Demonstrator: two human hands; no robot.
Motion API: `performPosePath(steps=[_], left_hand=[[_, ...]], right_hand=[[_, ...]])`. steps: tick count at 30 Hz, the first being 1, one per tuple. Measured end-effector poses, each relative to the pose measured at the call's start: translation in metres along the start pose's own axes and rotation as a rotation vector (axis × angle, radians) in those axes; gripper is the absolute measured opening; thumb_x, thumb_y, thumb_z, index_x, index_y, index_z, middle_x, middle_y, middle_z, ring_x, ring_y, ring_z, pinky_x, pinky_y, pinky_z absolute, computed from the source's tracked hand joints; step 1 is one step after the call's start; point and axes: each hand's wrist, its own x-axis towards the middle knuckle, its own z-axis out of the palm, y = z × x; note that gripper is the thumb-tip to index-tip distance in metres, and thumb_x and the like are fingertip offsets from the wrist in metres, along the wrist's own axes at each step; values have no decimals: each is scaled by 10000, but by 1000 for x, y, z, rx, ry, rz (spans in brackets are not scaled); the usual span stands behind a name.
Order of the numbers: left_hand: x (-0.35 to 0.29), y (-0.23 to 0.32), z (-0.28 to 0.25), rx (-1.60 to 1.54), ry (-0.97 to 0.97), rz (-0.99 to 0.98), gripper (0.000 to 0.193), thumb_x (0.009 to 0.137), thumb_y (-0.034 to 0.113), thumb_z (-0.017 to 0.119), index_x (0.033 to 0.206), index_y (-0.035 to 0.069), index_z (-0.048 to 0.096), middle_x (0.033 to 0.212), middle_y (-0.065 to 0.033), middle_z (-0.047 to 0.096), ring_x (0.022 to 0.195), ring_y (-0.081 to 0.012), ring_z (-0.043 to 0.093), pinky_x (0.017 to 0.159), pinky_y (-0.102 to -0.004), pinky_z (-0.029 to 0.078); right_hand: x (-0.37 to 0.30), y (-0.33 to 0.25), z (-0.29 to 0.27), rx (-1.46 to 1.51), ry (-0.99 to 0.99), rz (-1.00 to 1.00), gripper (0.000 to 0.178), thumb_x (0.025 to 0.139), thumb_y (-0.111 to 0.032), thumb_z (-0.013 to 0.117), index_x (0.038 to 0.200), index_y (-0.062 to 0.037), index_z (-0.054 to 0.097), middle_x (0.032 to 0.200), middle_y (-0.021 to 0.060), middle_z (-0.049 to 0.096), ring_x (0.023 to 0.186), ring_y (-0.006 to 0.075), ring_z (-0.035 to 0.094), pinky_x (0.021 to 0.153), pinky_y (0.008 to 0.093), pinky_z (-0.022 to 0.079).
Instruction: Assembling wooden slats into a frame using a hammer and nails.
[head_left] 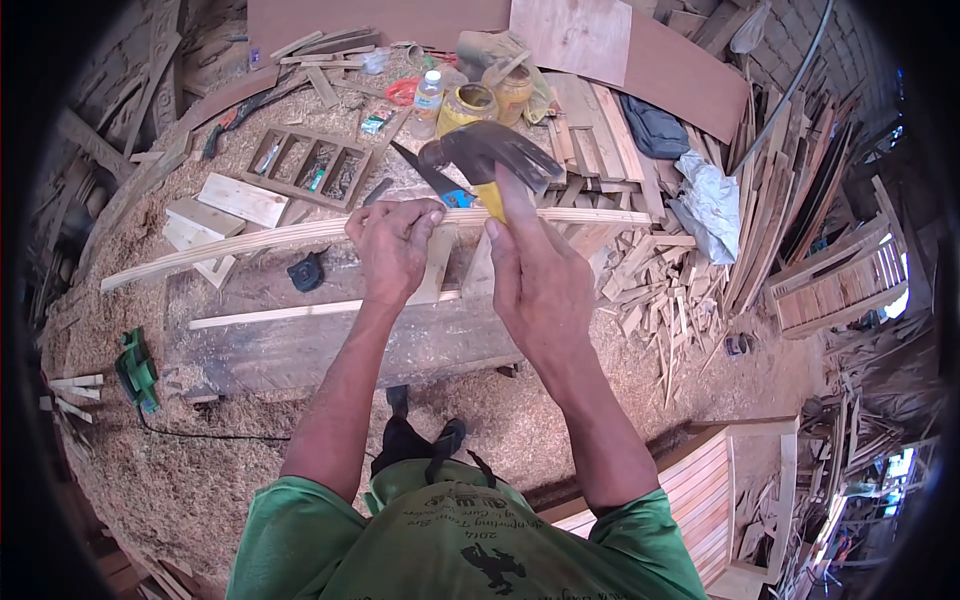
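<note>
A long pale wooden strip (250, 240) lies crosswise in front of me, over the workbench (290, 355). My left hand (392, 245) is closed around it near the middle, fingers curled over the far edge. If something small sits between those fingertips, I cannot make it out. In my right hand (545, 285) is a claw hammer (500, 155), gripped by its yellow neck just under the dark head. The head is raised above the strip, claw to the right; my hand hides the rest of the handle. A second thin strip (270, 317) rests on the bench nearer me.
Beyond the strip are a divided wooden box (310, 165), a handsaw (430, 172), a bottle (428, 95) and yellow containers (466, 103). A black tape measure (305, 272) is left of my hand. Wood offcuts (665, 290) pile up right; a green power tool (137, 370) lies left.
</note>
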Motion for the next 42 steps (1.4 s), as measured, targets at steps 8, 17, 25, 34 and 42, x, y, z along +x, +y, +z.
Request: performPosePath(steps=[8, 17, 25, 34, 42], left_hand=[[3, 7, -4, -2, -5, -31, 134, 922, 254, 771, 968, 139, 824, 876, -26, 751, 920, -202, 600, 1062, -410, 301], [4, 7, -4, 73, -8, -57, 140, 938, 274, 756, 970, 154, 822, 910, -32, 755, 914, -210, 599, 1057, -412, 305], [22, 3, -31, 191, -405, -5, 438, 866, 371, 825, 1233, 149, 738, 1054, -95, 786, 1091, -286, 711, 1001, -454, 470], [32, 0, -40, 304, -503, -14, 394, 861, 359, 827, 1193, 158, 761, 1022, -156, 778, 998, -361, 732, 886, -470, 554], [26, -4, -42, 260, -486, -14, 368, 865, 365, 824, 1161, 152, 773, 1012, -145, 778, 980, -360, 732, 881, -467, 555]], right_hand=[[3, 2, 7, -46, -129, 73, 547, 1050, -188, 589, 1578, -257, 463, 915, 247, 725, 802, 444, 722, 699, 530, 564], [-9, 25, 24, -182, -199, 135, 554, 1070, -223, 556, 1604, -252, 413, 827, 230, 699, 726, 445, 696, 661, 560, 539], [-35, 41, 42, -200, -183, 252, 579, 1075, -272, 553, 1625, -255, 370, 848, 215, 714, 716, 428, 720, 629, 541, 587], [-46, 40, 48, -151, -120, 248, 575, 1076, -247, 560, 1621, -239, 378, 816, 223, 691, 717, 428, 712, 640, 550, 560], [-12, -6, -17, 60, 61, 58, 541, 1052, -213, 611, 1575, -219, 472, 886, 191, 701, 669, 336, 694, 597, 465, 554]])
